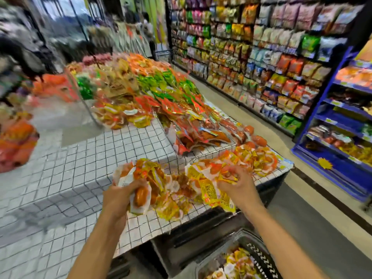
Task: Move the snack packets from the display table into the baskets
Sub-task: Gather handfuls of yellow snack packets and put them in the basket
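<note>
- Our left hand [118,196] is clenched around a bunch of snack packets [141,184] in orange, yellow and white. One plump orange packet lies against the thumb side.
- Our right hand [239,185], to the right of it, has its fingers curled into more of the same packets. It grasps a yellow clump that hangs below the palm at the table's near edge.
- Between the two hands the rest of that heap lies on the display table [66,178], touching both handfuls.
- The heap runs on past the right hand, farther and to the right, up to the table's right corner.
- A white checked cloth [153,224] covers the table and hangs over its near edge.
- Near us, under the right forearm and lower than the tabletop, sits a basket [261,256] with a dark patterned rim. Yellow and orange packets lie in it.
- Farther along the table, on a raised tier, lie red, green and orange piles [161,91], all blurred.
- Across the aisle to the right stand shelves [261,57] of bagged snacks, then a blue rack [322,105].
</note>
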